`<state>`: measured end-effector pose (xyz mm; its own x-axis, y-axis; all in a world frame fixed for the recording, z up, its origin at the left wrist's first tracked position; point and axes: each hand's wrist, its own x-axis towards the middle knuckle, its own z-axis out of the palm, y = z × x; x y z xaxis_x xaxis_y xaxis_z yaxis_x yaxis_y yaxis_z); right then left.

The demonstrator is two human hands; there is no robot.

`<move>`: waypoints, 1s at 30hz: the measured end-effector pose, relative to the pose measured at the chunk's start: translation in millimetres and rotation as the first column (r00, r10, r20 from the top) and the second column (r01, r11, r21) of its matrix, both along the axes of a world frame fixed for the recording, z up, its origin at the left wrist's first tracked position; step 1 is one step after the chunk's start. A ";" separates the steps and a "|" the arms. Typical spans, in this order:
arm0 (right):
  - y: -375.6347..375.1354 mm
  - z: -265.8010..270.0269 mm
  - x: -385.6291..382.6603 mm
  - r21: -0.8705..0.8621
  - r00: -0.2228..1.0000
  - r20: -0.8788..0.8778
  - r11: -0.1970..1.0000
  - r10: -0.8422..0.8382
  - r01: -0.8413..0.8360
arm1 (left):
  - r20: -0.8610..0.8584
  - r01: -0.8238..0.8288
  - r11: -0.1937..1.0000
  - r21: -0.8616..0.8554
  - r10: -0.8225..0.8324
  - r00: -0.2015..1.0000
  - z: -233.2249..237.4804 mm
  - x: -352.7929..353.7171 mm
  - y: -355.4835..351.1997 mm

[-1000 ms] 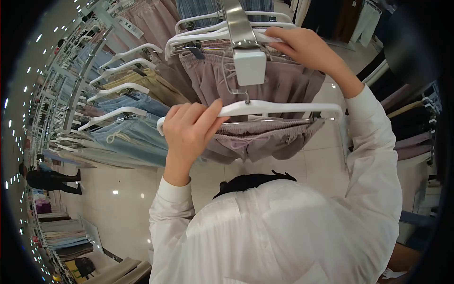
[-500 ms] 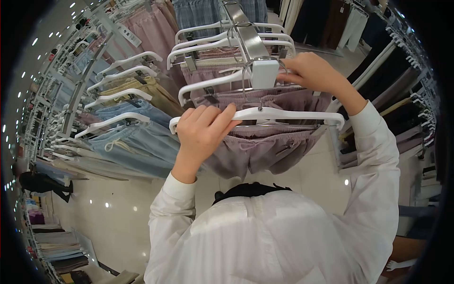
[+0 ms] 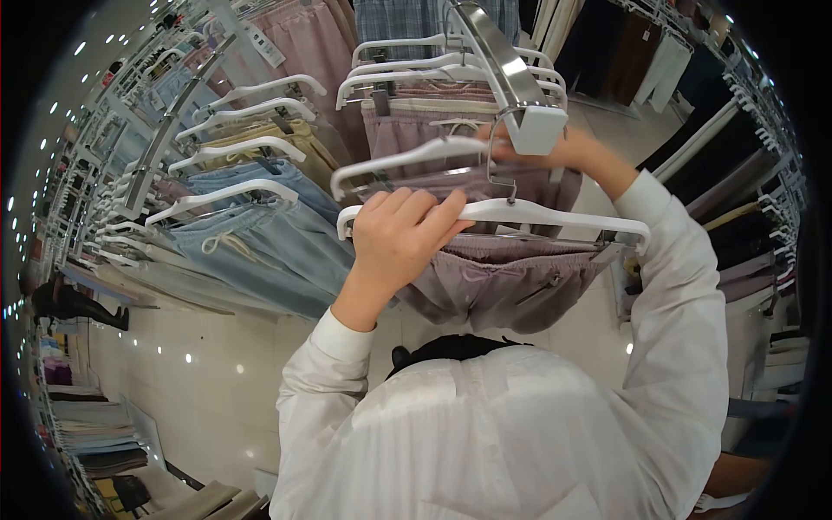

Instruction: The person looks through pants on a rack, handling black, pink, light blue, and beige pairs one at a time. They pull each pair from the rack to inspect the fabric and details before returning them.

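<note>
Gripping the hanger (image 3: pixel 555 217) in a clenched fist, the left hand (image 3: pixel 400 238) sits just below the end of the rail (image 3: pixel 498 65). Mauve trousers (image 3: pixel 503 282) hang from the hanger. The right hand (image 3: pixel 568 156) is behind the rail end, its grip impossible to tell.

Both arms raised in white sleeves, left hand (image 3: pixel 403 238) curled tight, fingers (image 3: pixel 416 208) wrapped over, wrist bent back, right hand (image 3: pixel 559 152) higher and farther out than the left, fingertips mostly hidden
</note>
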<state>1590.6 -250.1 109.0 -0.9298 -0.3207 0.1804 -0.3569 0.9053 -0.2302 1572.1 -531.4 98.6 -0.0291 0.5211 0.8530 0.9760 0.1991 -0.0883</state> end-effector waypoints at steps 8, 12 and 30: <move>34.7 -14.2 142.1 -0.209 0.940 0.073 0.916 -0.334 0.341 | -0.020 -0.073 0.995 -0.063 0.072 0.997 7.4 2.0 -2.5; 48.6 -4.9 233.4 -0.159 0.749 0.038 0.736 -0.661 0.658 | -0.038 -0.105 0.990 -0.095 0.101 0.994 15.0 -6.9 4.8; -52.1 79.3 351.1 -0.025 0.640 -0.204 0.658 -0.741 0.753 | 0.085 -0.132 0.991 -0.014 0.132 0.988 -4.3 -102.3 82.7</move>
<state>1941.7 -302.1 188.3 -0.8091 0.4528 0.3746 0.4177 0.8915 -0.1754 1469.8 -448.7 94.3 -0.1710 0.5152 0.8398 0.9452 0.3263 -0.0077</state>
